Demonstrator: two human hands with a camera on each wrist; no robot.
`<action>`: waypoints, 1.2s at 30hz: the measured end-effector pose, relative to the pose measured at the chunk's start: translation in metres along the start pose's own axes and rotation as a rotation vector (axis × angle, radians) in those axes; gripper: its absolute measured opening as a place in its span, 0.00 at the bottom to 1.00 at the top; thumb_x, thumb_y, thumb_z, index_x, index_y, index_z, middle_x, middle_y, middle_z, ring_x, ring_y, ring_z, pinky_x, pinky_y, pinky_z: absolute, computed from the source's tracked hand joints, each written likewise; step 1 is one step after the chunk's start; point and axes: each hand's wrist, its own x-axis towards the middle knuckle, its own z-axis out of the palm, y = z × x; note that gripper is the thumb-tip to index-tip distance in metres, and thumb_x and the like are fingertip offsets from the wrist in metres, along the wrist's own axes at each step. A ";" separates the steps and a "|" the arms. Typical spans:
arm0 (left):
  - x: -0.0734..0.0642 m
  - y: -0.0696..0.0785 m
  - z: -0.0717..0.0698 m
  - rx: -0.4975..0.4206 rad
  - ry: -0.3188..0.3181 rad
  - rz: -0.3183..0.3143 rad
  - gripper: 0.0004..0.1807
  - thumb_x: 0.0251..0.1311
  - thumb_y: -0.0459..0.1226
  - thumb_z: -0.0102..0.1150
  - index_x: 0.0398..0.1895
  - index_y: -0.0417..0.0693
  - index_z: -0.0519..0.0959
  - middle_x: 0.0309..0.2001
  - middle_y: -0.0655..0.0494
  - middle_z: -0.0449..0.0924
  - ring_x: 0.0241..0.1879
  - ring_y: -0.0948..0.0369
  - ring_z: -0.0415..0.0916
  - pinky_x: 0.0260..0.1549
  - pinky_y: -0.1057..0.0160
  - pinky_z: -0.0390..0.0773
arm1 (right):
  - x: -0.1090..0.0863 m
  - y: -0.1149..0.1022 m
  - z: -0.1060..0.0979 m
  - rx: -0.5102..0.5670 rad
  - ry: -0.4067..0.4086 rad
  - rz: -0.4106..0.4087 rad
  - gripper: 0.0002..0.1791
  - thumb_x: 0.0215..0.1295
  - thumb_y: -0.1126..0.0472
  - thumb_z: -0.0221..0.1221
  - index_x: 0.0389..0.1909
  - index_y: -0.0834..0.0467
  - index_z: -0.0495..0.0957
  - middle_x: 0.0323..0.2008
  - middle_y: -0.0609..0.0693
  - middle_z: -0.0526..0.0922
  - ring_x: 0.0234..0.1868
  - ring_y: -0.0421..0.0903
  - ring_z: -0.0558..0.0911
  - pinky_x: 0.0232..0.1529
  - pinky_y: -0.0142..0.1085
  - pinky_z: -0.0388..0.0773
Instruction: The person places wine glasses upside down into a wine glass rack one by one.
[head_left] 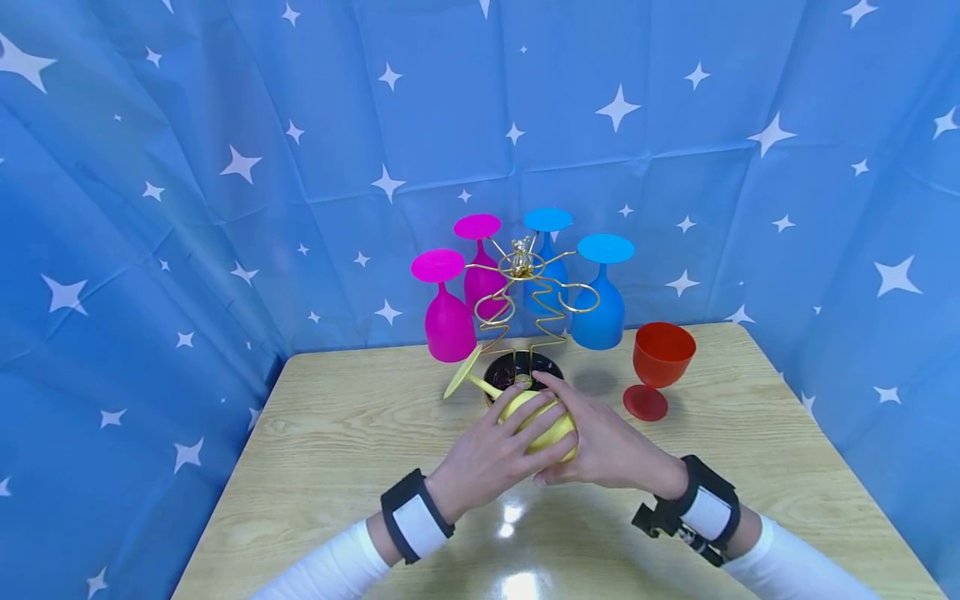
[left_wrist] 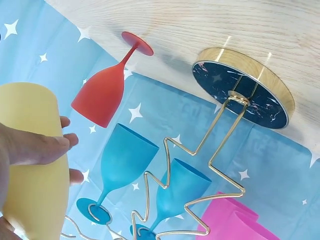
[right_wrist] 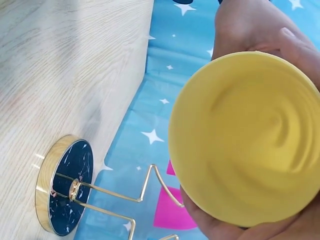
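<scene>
A yellow goblet (head_left: 463,373) is tilted over the table in the head view, its foot pointing up and to the left. My left hand (head_left: 486,457) grips its bowl with fingers spread across the front. On the other side, my right hand (head_left: 603,440) holds the same bowl. The right wrist view looks straight into the goblet's round mouth (right_wrist: 250,137). Just behind the hands stands a gold wire glass rack (head_left: 522,260) on a round black base (head_left: 501,365). Two magenta goblets (head_left: 450,325) and two blue goblets (head_left: 598,310) hang upside down from it.
A red goblet (head_left: 663,354) stands upright on the wooden table (head_left: 337,433), right of the rack. Behind the table hangs a blue cloth (head_left: 330,108) with white stars, which also runs along both sides.
</scene>
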 end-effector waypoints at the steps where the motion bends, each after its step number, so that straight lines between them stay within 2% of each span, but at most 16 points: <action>1: 0.000 0.000 0.000 -0.008 0.001 0.000 0.43 0.51 0.54 0.71 0.70 0.66 0.61 0.68 0.53 0.64 0.72 0.54 0.59 0.74 0.46 0.57 | 0.000 0.000 0.000 -0.001 -0.002 0.001 0.64 0.40 0.37 0.75 0.76 0.47 0.50 0.70 0.51 0.68 0.66 0.55 0.73 0.59 0.61 0.75; 7: 0.000 0.000 0.000 -0.014 0.006 -0.009 0.47 0.46 0.55 0.74 0.70 0.67 0.60 0.69 0.53 0.64 0.72 0.54 0.59 0.75 0.45 0.54 | 0.001 0.001 0.002 0.023 -0.008 0.008 0.56 0.44 0.48 0.76 0.73 0.53 0.58 0.67 0.50 0.72 0.62 0.51 0.76 0.56 0.52 0.81; 11: 0.000 0.000 -0.002 -0.016 0.006 -0.028 0.50 0.45 0.56 0.75 0.72 0.67 0.58 0.71 0.52 0.61 0.74 0.53 0.55 0.75 0.42 0.52 | 0.001 0.001 0.003 0.070 0.010 0.019 0.54 0.44 0.52 0.77 0.72 0.52 0.60 0.65 0.48 0.73 0.58 0.49 0.77 0.48 0.42 0.85; 15: -0.003 -0.002 -0.006 -0.041 0.041 -0.050 0.51 0.46 0.52 0.75 0.73 0.66 0.56 0.73 0.53 0.58 0.75 0.52 0.53 0.75 0.41 0.50 | 0.002 0.002 0.003 0.143 0.056 0.006 0.51 0.44 0.53 0.77 0.70 0.48 0.61 0.61 0.46 0.75 0.55 0.48 0.78 0.42 0.34 0.85; 20: -0.008 -0.005 -0.008 -0.091 0.114 -0.097 0.51 0.50 0.44 0.73 0.75 0.66 0.53 0.74 0.53 0.56 0.76 0.51 0.52 0.74 0.41 0.52 | 0.000 0.000 0.004 0.202 0.107 -0.010 0.50 0.43 0.53 0.78 0.68 0.45 0.62 0.57 0.44 0.75 0.51 0.47 0.77 0.39 0.30 0.84; 26: -0.019 -0.006 -0.007 -0.175 0.237 -0.166 0.55 0.41 0.36 0.74 0.74 0.63 0.54 0.73 0.49 0.57 0.73 0.48 0.55 0.72 0.39 0.56 | -0.002 -0.004 0.005 0.159 0.143 0.009 0.51 0.40 0.49 0.78 0.68 0.45 0.62 0.55 0.44 0.75 0.50 0.47 0.76 0.37 0.32 0.82; 30: -0.025 -0.004 -0.006 -0.226 0.302 -0.215 0.52 0.39 0.37 0.75 0.70 0.60 0.58 0.70 0.45 0.58 0.71 0.45 0.59 0.71 0.38 0.58 | -0.004 -0.006 0.006 0.146 0.165 0.012 0.54 0.39 0.49 0.78 0.69 0.48 0.61 0.56 0.47 0.75 0.51 0.49 0.75 0.38 0.34 0.80; 34: -0.031 0.000 -0.002 -0.318 0.368 -0.274 0.45 0.42 0.38 0.75 0.66 0.55 0.62 0.67 0.41 0.62 0.68 0.44 0.61 0.70 0.39 0.61 | -0.005 -0.006 0.006 0.163 0.185 0.002 0.54 0.39 0.51 0.79 0.69 0.49 0.61 0.56 0.48 0.75 0.51 0.50 0.75 0.39 0.37 0.79; 36: -0.032 0.003 0.001 -0.374 0.442 -0.295 0.40 0.45 0.39 0.72 0.63 0.51 0.65 0.65 0.39 0.64 0.66 0.44 0.63 0.70 0.40 0.62 | -0.005 -0.006 0.008 0.182 0.202 -0.004 0.54 0.39 0.51 0.79 0.69 0.49 0.61 0.56 0.48 0.75 0.52 0.50 0.75 0.41 0.39 0.80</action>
